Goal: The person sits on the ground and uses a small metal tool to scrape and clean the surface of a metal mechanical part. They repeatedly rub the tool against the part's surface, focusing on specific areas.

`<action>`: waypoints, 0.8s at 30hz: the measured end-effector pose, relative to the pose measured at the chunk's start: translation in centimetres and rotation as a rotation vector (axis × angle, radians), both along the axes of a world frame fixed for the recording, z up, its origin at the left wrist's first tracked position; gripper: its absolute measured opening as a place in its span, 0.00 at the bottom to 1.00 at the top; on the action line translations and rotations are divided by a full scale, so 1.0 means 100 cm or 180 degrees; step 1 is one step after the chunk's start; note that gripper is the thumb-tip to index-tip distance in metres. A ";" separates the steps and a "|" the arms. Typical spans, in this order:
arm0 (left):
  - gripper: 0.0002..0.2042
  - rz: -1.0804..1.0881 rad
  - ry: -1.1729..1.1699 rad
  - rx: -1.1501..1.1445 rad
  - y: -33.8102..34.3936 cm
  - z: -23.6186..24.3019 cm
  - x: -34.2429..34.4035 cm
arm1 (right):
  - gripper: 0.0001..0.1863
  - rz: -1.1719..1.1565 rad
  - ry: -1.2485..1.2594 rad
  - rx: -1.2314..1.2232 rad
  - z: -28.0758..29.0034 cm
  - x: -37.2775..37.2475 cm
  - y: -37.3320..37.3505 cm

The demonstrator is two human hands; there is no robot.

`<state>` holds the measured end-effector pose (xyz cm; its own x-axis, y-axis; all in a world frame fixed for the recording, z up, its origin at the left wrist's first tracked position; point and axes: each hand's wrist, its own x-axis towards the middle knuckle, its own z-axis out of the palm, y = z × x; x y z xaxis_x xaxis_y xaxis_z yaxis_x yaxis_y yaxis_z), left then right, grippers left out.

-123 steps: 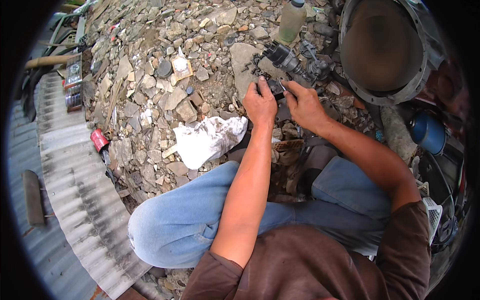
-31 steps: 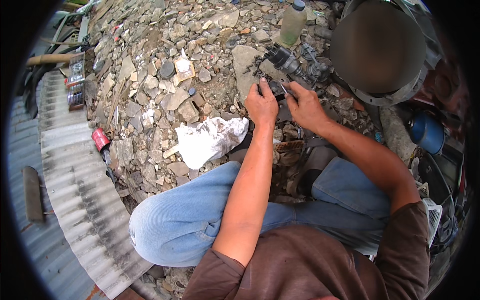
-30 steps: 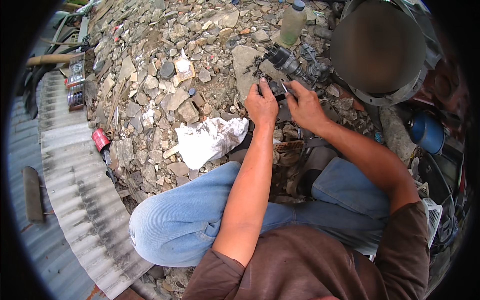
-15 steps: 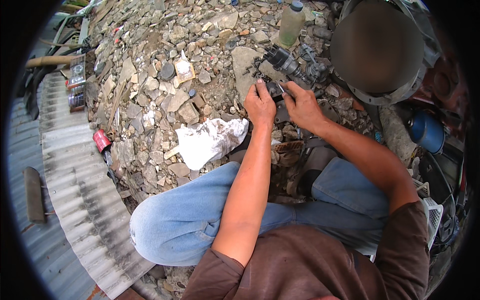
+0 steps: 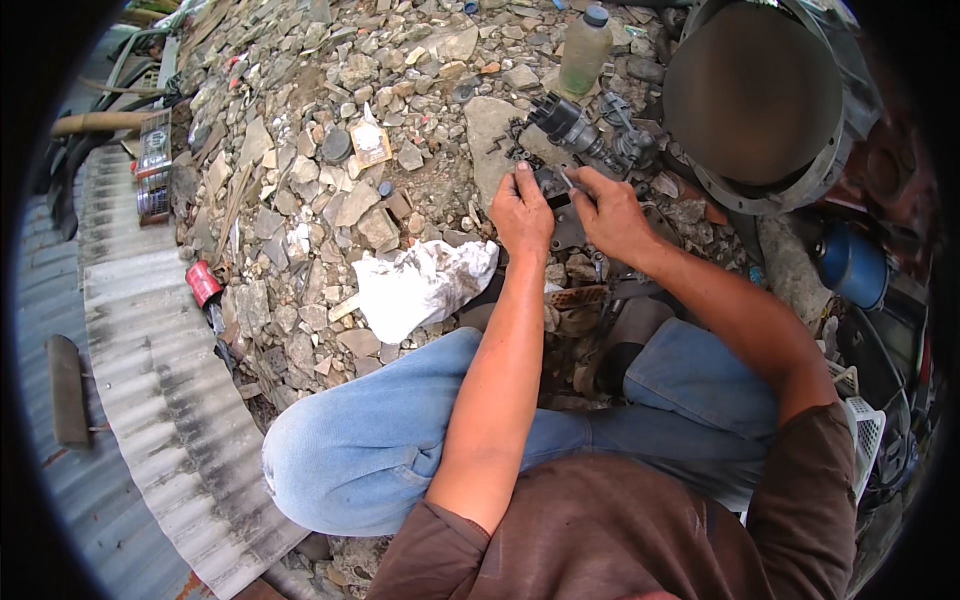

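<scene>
My left hand is closed, thumb uppermost, around a small dark part that shows only in part beside its fingers. Just to the right, my right hand pinches a thin metal piece between thumb and forefinger, its tip close to the dark part. I cannot tell exactly what kind either piece is. Beyond my hands lies a distributor with a black cap, next to a grey metal engine part. Several small dark screws rest on a flat stone.
A stained white rag lies on the rubble left of my forearm. A capped bottle stands at the back, near a large round metal housing. Farther right is a blue canister. Corrugated sheets run along the left.
My right hand has moved slightly right, and a little more of the thin metal piece shows. My left hand keeps almost the same place and grip.
</scene>
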<state>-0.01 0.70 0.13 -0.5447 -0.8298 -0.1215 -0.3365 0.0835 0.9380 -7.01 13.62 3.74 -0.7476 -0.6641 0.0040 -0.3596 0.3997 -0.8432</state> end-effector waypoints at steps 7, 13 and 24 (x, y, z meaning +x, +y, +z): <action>0.24 0.0028 0.0027 0.0042 -0.001 0.002 0.004 | 0.17 -0.0364 -0.0287 0.0159 0.017 -0.020 0.005; 0.25 -0.0023 0.0047 -0.0123 0.002 0.004 0.001 | 0.17 0.0219 0.0282 0.0015 0.005 -0.028 0.020; 0.28 -0.0200 -0.0216 -0.0211 -0.006 -0.007 0.000 | 0.17 -0.0274 0.0325 0.0149 -0.006 -0.053 0.034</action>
<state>0.03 0.13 -0.55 -0.5883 -0.8017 -0.1059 -0.3913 0.1676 0.9049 -12.32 17.05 3.18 -0.7991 -0.5988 0.0536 -0.4053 0.4707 -0.7837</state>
